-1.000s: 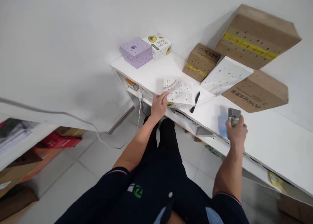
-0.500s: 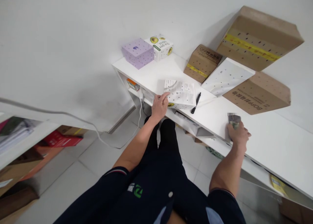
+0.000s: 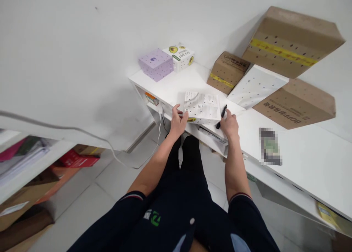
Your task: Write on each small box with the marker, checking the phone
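Note:
A small white box (image 3: 202, 112) with a printed sheet on top lies on the white desk (image 3: 302, 156). My left hand (image 3: 178, 120) grips the box's left near corner, fingers curled against it. My right hand (image 3: 229, 123) is at the box's right side, its fingers loosely apart and touching a black pen (image 3: 221, 115) that lies beside the box. A dark phone-like device (image 3: 270, 146) lies flat on the desk to the right, apart from both hands.
A lilac box (image 3: 156, 63) and an avocado-print box (image 3: 178, 56) stand at the desk's far left. Brown cartons (image 3: 294, 103) and a white carton (image 3: 257, 87) are stacked against the wall. A white cable (image 3: 132, 162) hangs from the desk to the floor. Shelves with papers stand at left.
My right hand set the dark device down on the desk and moved left to the pen and the box. My left hand has curled more onto the box's corner.

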### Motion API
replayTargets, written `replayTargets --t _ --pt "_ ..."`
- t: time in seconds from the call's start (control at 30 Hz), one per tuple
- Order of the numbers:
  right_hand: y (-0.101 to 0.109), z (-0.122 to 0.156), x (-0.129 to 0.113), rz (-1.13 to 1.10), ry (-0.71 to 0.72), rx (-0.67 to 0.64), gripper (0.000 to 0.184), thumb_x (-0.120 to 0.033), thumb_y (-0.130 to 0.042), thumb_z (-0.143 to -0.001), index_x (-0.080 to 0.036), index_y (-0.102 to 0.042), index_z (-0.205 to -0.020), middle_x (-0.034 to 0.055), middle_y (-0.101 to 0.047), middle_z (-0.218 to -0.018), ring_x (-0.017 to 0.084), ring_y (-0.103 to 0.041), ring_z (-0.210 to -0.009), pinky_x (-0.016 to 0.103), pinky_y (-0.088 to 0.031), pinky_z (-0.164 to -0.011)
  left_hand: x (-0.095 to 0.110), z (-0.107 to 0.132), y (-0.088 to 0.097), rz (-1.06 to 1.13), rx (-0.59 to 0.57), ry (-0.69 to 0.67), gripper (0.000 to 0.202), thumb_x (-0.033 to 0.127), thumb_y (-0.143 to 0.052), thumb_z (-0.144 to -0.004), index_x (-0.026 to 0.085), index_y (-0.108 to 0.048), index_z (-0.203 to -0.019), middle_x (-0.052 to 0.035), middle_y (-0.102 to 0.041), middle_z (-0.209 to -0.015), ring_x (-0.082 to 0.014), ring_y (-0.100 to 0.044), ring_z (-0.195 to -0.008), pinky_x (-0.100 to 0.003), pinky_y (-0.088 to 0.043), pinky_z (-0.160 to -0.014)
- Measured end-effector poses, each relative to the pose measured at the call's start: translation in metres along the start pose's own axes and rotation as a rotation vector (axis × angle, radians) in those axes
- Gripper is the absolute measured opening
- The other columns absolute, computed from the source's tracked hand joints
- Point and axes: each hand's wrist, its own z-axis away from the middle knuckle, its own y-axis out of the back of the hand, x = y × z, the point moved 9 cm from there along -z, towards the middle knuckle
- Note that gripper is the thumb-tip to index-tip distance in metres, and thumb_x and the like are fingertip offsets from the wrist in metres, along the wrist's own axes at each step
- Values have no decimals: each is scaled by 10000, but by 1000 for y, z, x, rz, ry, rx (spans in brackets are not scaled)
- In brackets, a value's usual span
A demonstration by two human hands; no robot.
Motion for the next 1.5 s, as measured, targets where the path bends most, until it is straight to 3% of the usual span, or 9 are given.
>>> replayTargets --t 0.17,0.37,0.67,0.93,1.03,1.13,1.27,1.37,1.5 --pt "-3 -12 1 30 67 -13 559 -302 -519 -871 -181 -552 -1415 163 -634 -1049 299 -596 -935 441 -491 -870 -22 -7 -8 278 -129 370 476 347 -671 -814 249 -427 -1211 -35 -554 -999 -154 -608 -763 -293 -556 -621" --pt "-2 -9 11 -3 88 21 468 -293 -456 -871 -206 -688 -1269 120 -626 -989 259 -591 -858 395 -487 -840 -22 -10 -20 458 -329 495 541 354 -769 -714 261 -441 -1134 -22 -611 -991 -127 -626 -674 -337 -595 -632" --pt "5 4 32 -510 105 221 347 -382 -476 -820 -173 -709 -968 45 -660 -883 188 -571 -796 348 -485 -830 -5 -9 14 681 -155 475 546 320 -788 -628 268 -450 -1053 -13 -644 -972 -189 -690 -702 -370 -615 -597" --pt "4 4 29 -439 102 230 336 -399 -546 -770 -180 -711 -964 21 -611 -828 154 -506 -682 343 -488 -772 32 -134 107 700 363 181 399 412 -721 -752 302 -451 -1024 -20 -572 -1087 -188 -659 -921 -345 -602 -698" --pt "4 4 28 -436 107 234 339 -396 -534 -772 -185 -709 -971 22 -613 -833 154 -512 -681 339 -491 -765 39 -190 130 636 452 113 370 462 -702 -834 306 -465 -1071 -19 -540 -1078 -178 -611 -1040 -321 -585 -773" --pt "4 4 28 -446 101 237 339 -401 -533 -777 -186 -708 -972 25 -616 -837 156 -518 -682 341 -493 -769 31 -214 136 646 486 165 204 365 -636 -906 267 -508 -1031 -26 -521 -1019 -153 -569 -1002 -292 -564 -791" --pt "5 5 27 -433 104 242 327 -387 -533 -780 -185 -712 -966 29 -620 -846 160 -529 -691 343 -488 -775 22 -193 121 629 546 173 201 164 -585 -859 260 -531 -1028 -1 -538 -903 -91 -549 -708 -206 -472 -628" --pt "4 5 26 -422 109 239 317 -380 -532 -786 -189 -711 -964 27 -617 -841 164 -529 -693 343 -484 -770 31 -169 79 571 487 131 160 133 -609 -806 207 -578 -945 32 -546 -782 -60 -486 -558 -193 -406 -561" --pt "3 5 27 -443 110 243 314 -372 -532 -797 -186 -707 -979 25 -607 -843 162 -524 -692 337 -489 -761 89 -160 -24 487 16 22 148 250 -682 -824 182 -630 -945 3 -604 -793 -77 -572 -598 -206 -464 -614"
